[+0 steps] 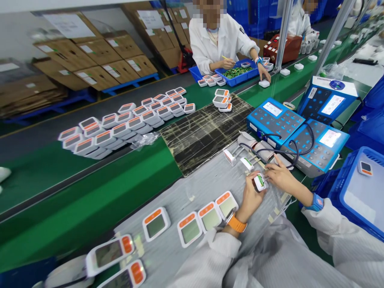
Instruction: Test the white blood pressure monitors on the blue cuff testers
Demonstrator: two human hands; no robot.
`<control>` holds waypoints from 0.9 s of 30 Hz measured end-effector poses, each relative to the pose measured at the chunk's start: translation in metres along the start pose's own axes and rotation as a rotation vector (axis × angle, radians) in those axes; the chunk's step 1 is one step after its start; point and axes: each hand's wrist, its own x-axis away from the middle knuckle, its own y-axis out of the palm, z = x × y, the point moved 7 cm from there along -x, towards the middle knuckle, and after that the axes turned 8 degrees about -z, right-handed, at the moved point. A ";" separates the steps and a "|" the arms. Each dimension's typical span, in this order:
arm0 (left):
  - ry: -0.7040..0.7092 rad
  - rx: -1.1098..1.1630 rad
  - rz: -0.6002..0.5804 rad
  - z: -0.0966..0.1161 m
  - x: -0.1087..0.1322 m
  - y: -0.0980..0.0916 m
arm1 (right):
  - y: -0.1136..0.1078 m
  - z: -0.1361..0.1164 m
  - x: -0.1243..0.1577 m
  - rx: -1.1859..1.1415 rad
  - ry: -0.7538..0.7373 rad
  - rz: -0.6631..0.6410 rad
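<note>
Head view: left hand (251, 199) has fingers clamped on white monitor (259, 182), batteries exposed, over grey mat (177, 196); right hand (279, 177) just beside, finger closure unclear. Probably hookup step; next move calls for steady left hold.

Left hand (251, 197) holding white device (260, 182), right hand (281, 177) close by, blue machines (274, 120) beyond

Bright, fairly even, cool-toned light fills the scene, leaving mostly soft shadows. Small highlights glint on the crumpled clear plastic (145, 140) at 9 o'clock, and a tester screen (329, 138) shows near-white at 3 o'clock. Wide-angle distortion stretches the orange-buttoned devices (109, 255) between 7 and 8 o'clock; the cartons (66, 56) at 10 o'clock look smeared, and coarse pixelation masks a patch at 12 o'clock.
</note>
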 end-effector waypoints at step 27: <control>0.061 -0.096 0.068 0.010 -0.002 0.004 | -0.002 -0.009 0.012 0.209 -0.092 0.081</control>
